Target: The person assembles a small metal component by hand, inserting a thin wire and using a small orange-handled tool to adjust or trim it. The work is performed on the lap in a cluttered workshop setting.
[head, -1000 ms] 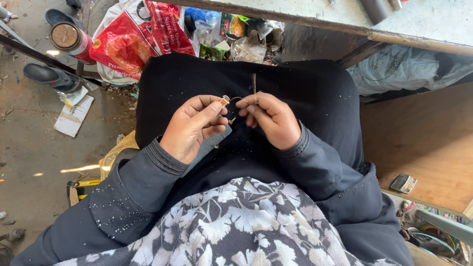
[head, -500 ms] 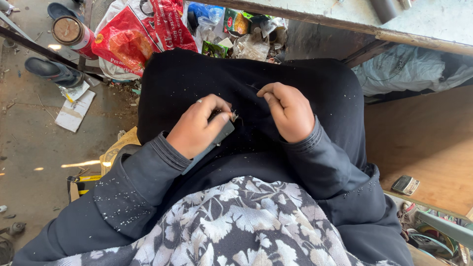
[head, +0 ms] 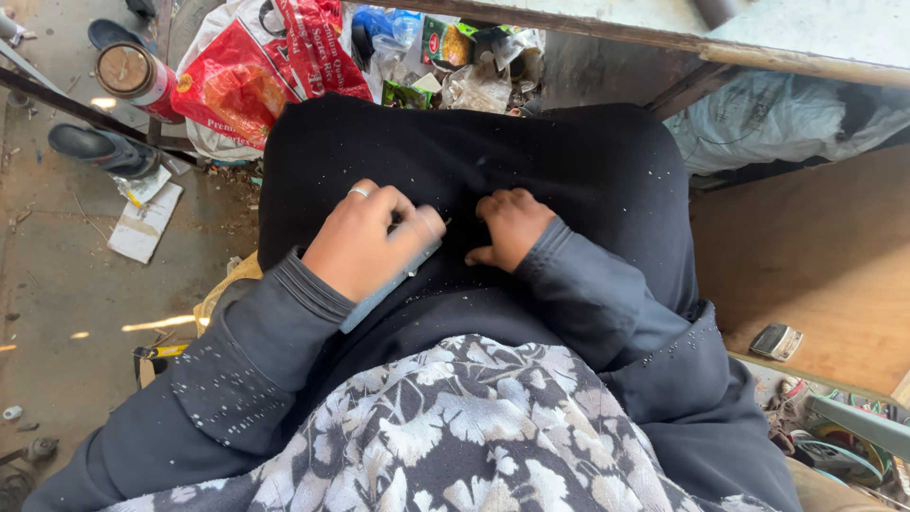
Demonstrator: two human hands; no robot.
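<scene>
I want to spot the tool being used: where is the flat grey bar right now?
In the head view, the flat grey bar lies slanted on the black-clothed lap, gripped by the left hand, just left of the right hand.

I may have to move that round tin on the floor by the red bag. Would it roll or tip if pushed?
The round tin lies tilted on its side beside the red bag, so a push would probably roll it. The dark bar crossing in front may stop it. Its weight cannot be judged from here.
</scene>
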